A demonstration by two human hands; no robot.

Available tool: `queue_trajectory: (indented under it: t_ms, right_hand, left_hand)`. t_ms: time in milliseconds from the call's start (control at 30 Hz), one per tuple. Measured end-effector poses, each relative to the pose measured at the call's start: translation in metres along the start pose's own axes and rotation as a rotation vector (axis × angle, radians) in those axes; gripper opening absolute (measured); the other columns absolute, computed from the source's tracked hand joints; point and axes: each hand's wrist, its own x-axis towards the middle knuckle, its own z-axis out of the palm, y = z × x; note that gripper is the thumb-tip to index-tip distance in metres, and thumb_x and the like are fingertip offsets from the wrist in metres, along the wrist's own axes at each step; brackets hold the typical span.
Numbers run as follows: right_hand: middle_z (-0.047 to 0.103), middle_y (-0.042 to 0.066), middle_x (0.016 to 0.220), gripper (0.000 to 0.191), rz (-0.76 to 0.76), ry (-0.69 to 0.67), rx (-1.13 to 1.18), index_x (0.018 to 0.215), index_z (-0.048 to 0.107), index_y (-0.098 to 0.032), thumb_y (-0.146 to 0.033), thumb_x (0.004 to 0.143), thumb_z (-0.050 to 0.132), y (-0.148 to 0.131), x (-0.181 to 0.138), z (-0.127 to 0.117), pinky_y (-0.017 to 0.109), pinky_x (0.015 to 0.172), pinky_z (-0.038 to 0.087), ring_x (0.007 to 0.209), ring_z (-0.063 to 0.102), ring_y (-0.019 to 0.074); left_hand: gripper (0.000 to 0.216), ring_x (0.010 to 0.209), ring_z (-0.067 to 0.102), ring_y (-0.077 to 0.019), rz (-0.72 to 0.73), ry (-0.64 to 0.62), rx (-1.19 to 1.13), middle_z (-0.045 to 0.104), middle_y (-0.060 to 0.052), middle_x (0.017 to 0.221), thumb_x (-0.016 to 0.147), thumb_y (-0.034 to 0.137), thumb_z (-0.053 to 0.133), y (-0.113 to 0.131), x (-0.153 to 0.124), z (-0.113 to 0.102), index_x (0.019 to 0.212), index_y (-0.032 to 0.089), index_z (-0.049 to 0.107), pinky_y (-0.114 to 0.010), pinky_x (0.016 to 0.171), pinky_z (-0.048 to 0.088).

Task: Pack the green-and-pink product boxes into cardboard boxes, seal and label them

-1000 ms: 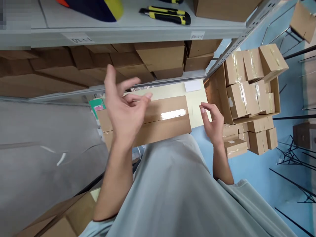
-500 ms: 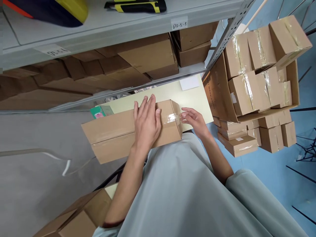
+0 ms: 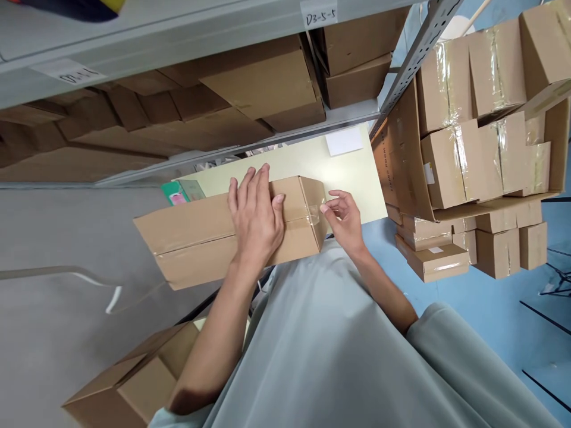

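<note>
A long cardboard box lies slightly tilted on a pale yellow board, its lengthwise seam facing up. My left hand rests flat on top of it, fingers stretched out. At the box's right end, a strip of clear packing tape crosses the seam and reaches the end edge. My right hand is beside that end, thumb and forefinger pinched at the tape's loose end. Behind the box's left part stands a small green box with a pink patch.
Metal shelving full of cardboard boxes runs across the back. To the right, a large open carton holds several taped boxes, with more stacked below. A white label lies on the board. Lower left is an open carton.
My right thumb and forefinger have closed at the tape end, where the fingers were looser before. My left hand and the box shift slightly left in view as the camera moves.
</note>
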Motion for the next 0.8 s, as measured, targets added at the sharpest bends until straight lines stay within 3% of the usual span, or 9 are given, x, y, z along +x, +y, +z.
queue_trajectory:
  t_ms: [167, 367, 433, 533, 600, 667, 800]
  right_hand:
    - [0.072, 0.002, 0.099, 0.045, 0.039, 0.017, -0.020, 0.130, 0.057, -0.025, -0.058, 0.101, 0.068, 0.013, -0.003, 0.022, 0.035, 0.096, 0.062, 0.097, 0.073, 0.0191]
    - [0.067, 0.014, 0.134, 0.058, 0.068, 0.094, -0.184, 0.138, 0.060, -0.023, -0.065, 0.100, 0.066, 0.022, -0.007, 0.008, 0.041, 0.101, 0.062, 0.109, 0.072, 0.0221]
    - [0.063, 0.017, 0.148, 0.058, -0.020, 0.094, -0.274, 0.145, 0.060, -0.023, -0.066, 0.106, 0.056, 0.009, -0.014, 0.002, 0.048, 0.117, 0.056, 0.132, 0.067, 0.0268]
    - [0.043, 0.014, 0.177, 0.068, -0.164, 0.003, -0.338, 0.169, 0.043, -0.026, -0.066, 0.113, 0.042, -0.022, -0.027, 0.009, 0.053, 0.139, 0.033, 0.168, 0.037, 0.0275]
    - [0.028, 0.010, 0.186, 0.079, -0.181, -0.104, -0.356, 0.178, 0.027, -0.026, -0.070, 0.113, 0.039, -0.036, -0.033, 0.023, 0.053, 0.144, 0.022, 0.175, 0.021, 0.0262]
    - [0.021, 0.012, 0.188, 0.091, -0.154, -0.164, -0.384, 0.181, 0.019, -0.022, -0.077, 0.111, 0.038, -0.040, -0.034, 0.036, 0.054, 0.145, 0.018, 0.177, 0.016, 0.0268]
    - [0.029, 0.020, 0.185, 0.111, -0.103, -0.139, -0.437, 0.178, 0.027, -0.014, -0.092, 0.101, 0.041, -0.036, -0.020, 0.042, 0.055, 0.143, 0.020, 0.174, 0.024, 0.0313]
  left_hand:
    - [0.065, 0.168, 0.037, -0.0335, -0.003, -0.013, 0.034, 0.052, -0.018, 0.173, 0.114, 0.053, 0.039, 0.002, 0.001, 0.002, 0.169, 0.020, 0.046, -0.057, 0.143, 0.008]
    - [0.064, 0.168, 0.037, -0.0339, 0.015, -0.013, 0.063, 0.052, -0.019, 0.172, 0.114, 0.050, 0.035, 0.006, -0.001, 0.004, 0.168, 0.017, 0.048, -0.059, 0.142, 0.010]
    - [0.064, 0.168, 0.038, -0.0335, 0.026, 0.001, 0.061, 0.053, -0.019, 0.172, 0.115, 0.048, 0.033, 0.007, -0.003, 0.004, 0.168, 0.016, 0.048, -0.058, 0.142, 0.011]
    - [0.065, 0.168, 0.039, -0.0341, 0.049, 0.021, 0.039, 0.052, -0.021, 0.172, 0.115, 0.047, 0.033, 0.005, -0.005, 0.005, 0.168, 0.013, 0.047, -0.058, 0.142, 0.011]
    - [0.065, 0.167, 0.039, -0.0348, 0.068, 0.034, 0.017, 0.051, -0.022, 0.173, 0.115, 0.046, 0.035, 0.003, -0.006, 0.006, 0.168, 0.011, 0.046, -0.059, 0.142, 0.011]
    - [0.065, 0.168, 0.038, -0.0355, 0.088, 0.046, -0.003, 0.050, -0.023, 0.173, 0.115, 0.044, 0.036, 0.003, -0.006, 0.009, 0.169, 0.009, 0.045, -0.060, 0.142, 0.012]
    - [0.063, 0.170, 0.032, -0.0367, 0.147, 0.053, -0.063, 0.046, -0.025, 0.175, 0.114, 0.038, 0.039, 0.008, -0.006, 0.009, 0.168, 0.005, 0.045, -0.061, 0.142, 0.016]
